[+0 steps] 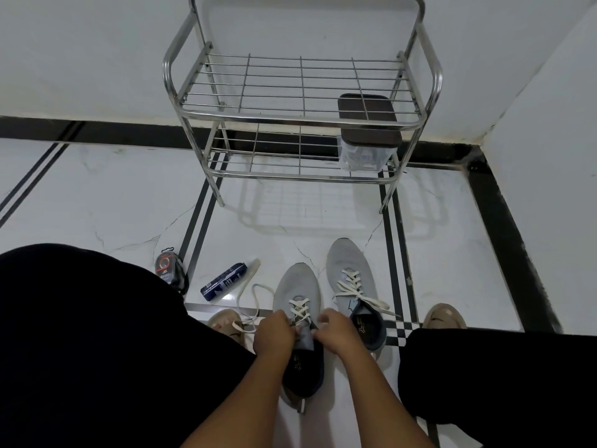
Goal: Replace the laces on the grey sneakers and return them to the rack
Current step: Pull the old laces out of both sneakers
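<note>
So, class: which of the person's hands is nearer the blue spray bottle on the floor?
Left. The left hand sits just below-right of the blue spray bottle; the right hand lies farther right, past the sneaker.

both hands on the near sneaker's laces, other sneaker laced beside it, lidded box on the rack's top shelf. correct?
Not quite. The head view shows the lidded box on the lower shelf of the rack, seen through the top shelf's wires. The rest holds: left hand and right hand work at the laces of the near sneaker, with the other sneaker laced beside it.
</note>
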`<state>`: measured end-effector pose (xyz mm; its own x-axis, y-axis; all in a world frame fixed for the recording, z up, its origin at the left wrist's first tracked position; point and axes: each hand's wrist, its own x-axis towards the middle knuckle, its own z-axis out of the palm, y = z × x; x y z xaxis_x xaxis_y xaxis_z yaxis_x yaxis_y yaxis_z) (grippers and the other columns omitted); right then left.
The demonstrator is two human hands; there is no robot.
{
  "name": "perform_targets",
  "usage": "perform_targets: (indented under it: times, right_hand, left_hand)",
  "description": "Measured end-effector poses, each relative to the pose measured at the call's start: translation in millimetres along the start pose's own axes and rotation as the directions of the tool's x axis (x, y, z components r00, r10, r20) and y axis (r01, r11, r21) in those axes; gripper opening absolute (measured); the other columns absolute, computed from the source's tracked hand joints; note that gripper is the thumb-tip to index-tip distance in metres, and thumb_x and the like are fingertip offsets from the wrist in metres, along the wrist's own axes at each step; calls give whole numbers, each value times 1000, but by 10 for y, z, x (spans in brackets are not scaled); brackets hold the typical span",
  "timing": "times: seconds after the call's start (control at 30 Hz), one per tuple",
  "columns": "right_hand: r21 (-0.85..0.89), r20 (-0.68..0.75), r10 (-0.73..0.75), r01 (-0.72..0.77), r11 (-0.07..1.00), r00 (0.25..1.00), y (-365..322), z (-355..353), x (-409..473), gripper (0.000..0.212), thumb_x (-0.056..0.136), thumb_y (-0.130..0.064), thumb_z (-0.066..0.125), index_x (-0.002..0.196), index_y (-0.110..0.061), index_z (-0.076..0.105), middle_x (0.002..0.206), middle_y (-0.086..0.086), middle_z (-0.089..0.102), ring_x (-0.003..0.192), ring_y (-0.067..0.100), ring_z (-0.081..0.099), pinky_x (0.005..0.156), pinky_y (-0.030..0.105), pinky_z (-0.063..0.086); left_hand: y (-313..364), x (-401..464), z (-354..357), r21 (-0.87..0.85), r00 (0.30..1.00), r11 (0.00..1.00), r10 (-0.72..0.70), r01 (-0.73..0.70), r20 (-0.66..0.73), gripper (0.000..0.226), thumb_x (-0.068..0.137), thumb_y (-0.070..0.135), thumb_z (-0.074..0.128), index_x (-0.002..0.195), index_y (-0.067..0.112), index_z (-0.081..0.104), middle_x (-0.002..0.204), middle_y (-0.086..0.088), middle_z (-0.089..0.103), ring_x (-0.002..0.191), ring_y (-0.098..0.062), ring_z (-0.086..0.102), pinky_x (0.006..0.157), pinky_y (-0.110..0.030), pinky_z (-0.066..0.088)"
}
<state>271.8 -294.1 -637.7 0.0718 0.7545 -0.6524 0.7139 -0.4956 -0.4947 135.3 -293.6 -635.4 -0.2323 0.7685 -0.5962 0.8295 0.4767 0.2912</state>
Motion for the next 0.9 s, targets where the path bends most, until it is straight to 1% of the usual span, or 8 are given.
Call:
perform_targets:
  times: [0.1,0.27,0.33,0.43,0.57,0.73,0.83,0.9]
  right_hand:
    - [-160,-115,-238,218,963,964,-133,122,-53,31,86,-20,55,116,-26,60,121,4,51,109,27,55,90,34,48]
    - [-304,-59,-324,292,907,944,-152,333,-25,22,91,-28,53,103,-15,66,119,3,48,106,22,53,82,28,45]
    - [70,-225,-74,92,993,972,-158,191,-46,33,93,-36,53,90,-5,65,99,10,60,90,27,60,77,30,47]
    - [753,-79,336,-164,637,939,-110,-14,-6,32,94,-33,52,82,-4,56,76,15,59,75,31,62,72,44,56]
    - [215,-88,-14,32,976,996,-159,21,92,15,84,-32,63,72,-22,63,82,5,70,76,21,66,74,37,55]
    - [-316,-29,-242,221,923,970,-134,343,112,15,86,-33,62,92,-26,75,115,-2,57,103,23,58,82,29,45]
    - [245,-173,31,12,969,984,-166,248,54,19,88,-22,57,73,-20,68,102,6,63,87,24,60,73,28,44]
    - [909,-122,386,-54,414,915,-196,-14,79,26,92,-9,43,68,-12,55,74,12,65,58,22,58,61,30,45]
  left_hand:
    - [-37,-12,2,-118,999,992,-48,45,-25,16,89,24,58,102,22,67,108,-3,67,104,-23,62,75,-24,40]
    - [-122,-2,-31,-273,995,957,-105,102,3,13,90,20,58,94,18,70,104,-5,70,99,-24,63,78,-25,42]
    - [-174,7,-42,-304,987,940,-159,153,8,14,90,18,57,93,18,71,106,-7,69,99,-26,63,76,-24,41]
    - [-195,8,-30,-321,985,932,-166,170,41,15,90,17,57,85,20,71,105,-6,70,99,-24,63,76,-23,42]
    - [-141,12,-23,-306,989,940,-135,149,67,13,91,21,58,87,22,70,105,-2,70,100,-22,63,78,-23,43]
    - [-139,9,-17,-307,990,942,-122,138,72,11,90,22,58,88,24,69,105,-1,70,101,-20,63,80,-23,43]
    - [-153,24,-22,-320,990,937,-127,140,61,12,90,20,58,91,19,71,105,-4,70,101,-23,63,82,-25,45]
    - [-158,38,-23,-318,990,938,-124,140,70,13,91,20,58,92,17,71,106,-5,69,101,-25,62,80,-24,44]
